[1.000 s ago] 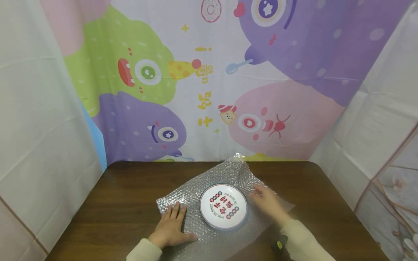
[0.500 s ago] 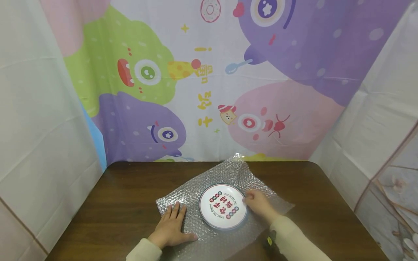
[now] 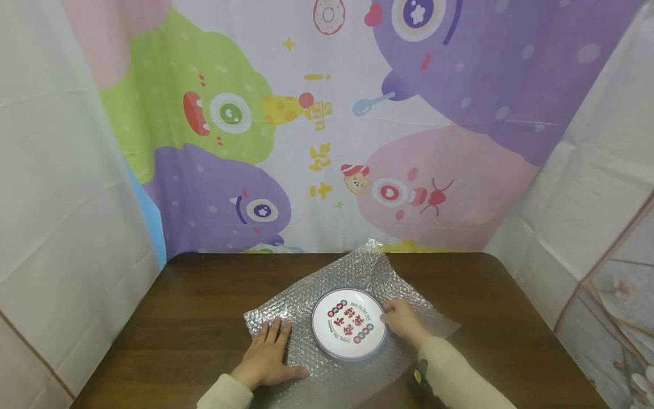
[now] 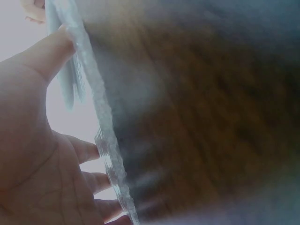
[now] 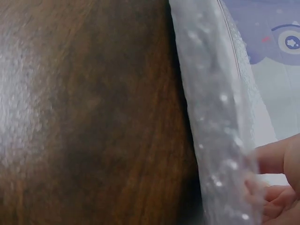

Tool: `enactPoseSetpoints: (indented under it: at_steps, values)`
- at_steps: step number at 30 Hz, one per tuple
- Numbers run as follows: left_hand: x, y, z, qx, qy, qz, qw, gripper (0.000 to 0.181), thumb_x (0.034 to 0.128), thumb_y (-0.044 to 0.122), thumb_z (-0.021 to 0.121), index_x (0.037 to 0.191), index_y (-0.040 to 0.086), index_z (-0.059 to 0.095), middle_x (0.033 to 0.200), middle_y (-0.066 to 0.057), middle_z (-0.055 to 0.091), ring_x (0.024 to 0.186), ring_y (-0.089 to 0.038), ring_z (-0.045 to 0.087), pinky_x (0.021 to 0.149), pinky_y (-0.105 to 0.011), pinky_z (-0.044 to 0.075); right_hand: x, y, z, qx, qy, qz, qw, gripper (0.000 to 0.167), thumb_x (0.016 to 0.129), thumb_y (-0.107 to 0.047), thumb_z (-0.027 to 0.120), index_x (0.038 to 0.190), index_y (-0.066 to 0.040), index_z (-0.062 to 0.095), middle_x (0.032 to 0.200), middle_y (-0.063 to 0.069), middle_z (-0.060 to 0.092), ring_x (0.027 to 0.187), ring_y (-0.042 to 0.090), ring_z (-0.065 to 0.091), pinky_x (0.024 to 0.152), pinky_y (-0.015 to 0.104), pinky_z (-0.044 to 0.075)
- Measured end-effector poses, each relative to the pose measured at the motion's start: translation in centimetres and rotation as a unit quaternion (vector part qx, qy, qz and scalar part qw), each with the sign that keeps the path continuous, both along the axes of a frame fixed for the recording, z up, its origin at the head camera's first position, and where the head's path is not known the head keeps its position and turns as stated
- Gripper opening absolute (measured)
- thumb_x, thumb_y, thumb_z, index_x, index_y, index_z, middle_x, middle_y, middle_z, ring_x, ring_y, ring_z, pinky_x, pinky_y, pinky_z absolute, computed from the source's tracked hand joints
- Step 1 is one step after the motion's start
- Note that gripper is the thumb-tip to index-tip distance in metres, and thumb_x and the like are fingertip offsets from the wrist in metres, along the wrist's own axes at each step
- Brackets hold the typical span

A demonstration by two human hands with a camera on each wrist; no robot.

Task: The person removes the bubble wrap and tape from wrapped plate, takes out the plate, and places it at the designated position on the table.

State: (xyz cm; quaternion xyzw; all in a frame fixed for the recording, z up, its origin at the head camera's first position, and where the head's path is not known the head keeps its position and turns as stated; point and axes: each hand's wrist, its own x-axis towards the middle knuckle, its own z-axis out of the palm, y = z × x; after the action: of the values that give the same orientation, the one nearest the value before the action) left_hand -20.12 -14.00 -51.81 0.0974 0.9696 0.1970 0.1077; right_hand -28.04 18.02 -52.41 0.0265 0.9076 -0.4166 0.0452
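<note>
A round white plate [image 3: 341, 346] with red characters and a dark rim lies face up on a sheet of bubble wrap [image 3: 286, 295]. My left hand [image 3: 265, 355] rests on the wrap left of the plate, fingers spread and straight. In the left wrist view this left hand [image 4: 42, 140] touches the wrap's surface, and the plate's edge [image 4: 66, 89] shows beyond the thumb. My right hand [image 3: 406, 321] pinches the plate's right rim between thumb and curled fingers. The right wrist view has the right hand [image 5: 281, 187] partly behind the blurred bubble wrap [image 5: 206, 93].
The dark brown wooden table [image 3: 204, 289] runs back to a curtain [image 3: 327, 221] printed with cartoon monsters. Pale hangings [image 3: 587, 187] flank both sides. A dark object with a yellow-green mark [image 3: 419, 376] sits at the right wrist.
My right hand has moved left from over the wrap to the plate's right rim and taken hold there. The left hand and plate have stayed in place.
</note>
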Motion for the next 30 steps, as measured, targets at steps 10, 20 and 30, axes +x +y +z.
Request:
enactPoseSetpoints:
  at_steps: [10, 20, 30]
  values:
    - [-0.1, 0.1, 0.0, 0.000, 0.000, -0.001, 1.0000, 0.114, 0.0681, 0.068, 0.074, 0.152, 0.003, 0.031, 0.160, -0.026, 0.019, 0.146, -0.053, 0.013, 0.116, -0.065, 0.019, 0.3, 0.3, 0.0, -0.040, 0.000, -0.013, 0.9991, 0.027, 0.082, -0.001, 0.063, 0.105, 0.013, 0.064, 0.095, 0.023, 0.070, 0.089, 0.032, 0.067, 0.083, 0.047, 0.055]
    - [0.0, 0.1, 0.1, -0.001, 0.002, -0.003, 1.0000, 0.113, 0.0688, 0.067, 0.075, 0.151, 0.002, 0.032, 0.159, -0.028, 0.020, 0.145, -0.054, 0.014, 0.116, -0.065, 0.019, 0.1, 1.7, 0.3, -0.040, 0.013, -0.011, 0.9991, 0.034, 0.087, -0.002, 0.058, 0.115, 0.018, 0.059, 0.107, 0.031, 0.066, 0.100, 0.040, 0.065, 0.088, 0.049, 0.054]
    - [0.0, 0.0, 0.0, -0.003, 0.008, -0.006, 1.0000, 0.114, 0.0688, 0.068, 0.074, 0.152, 0.002, 0.031, 0.159, -0.028, 0.020, 0.145, -0.055, 0.015, 0.116, -0.065, 0.019, 0.5, 5.5, 2.9, -0.066, 0.004, -0.048, 0.9967, 0.039, 0.092, -0.009, 0.053, 0.123, 0.015, 0.055, 0.119, 0.032, 0.061, 0.111, 0.043, 0.059, 0.096, 0.053, 0.048]
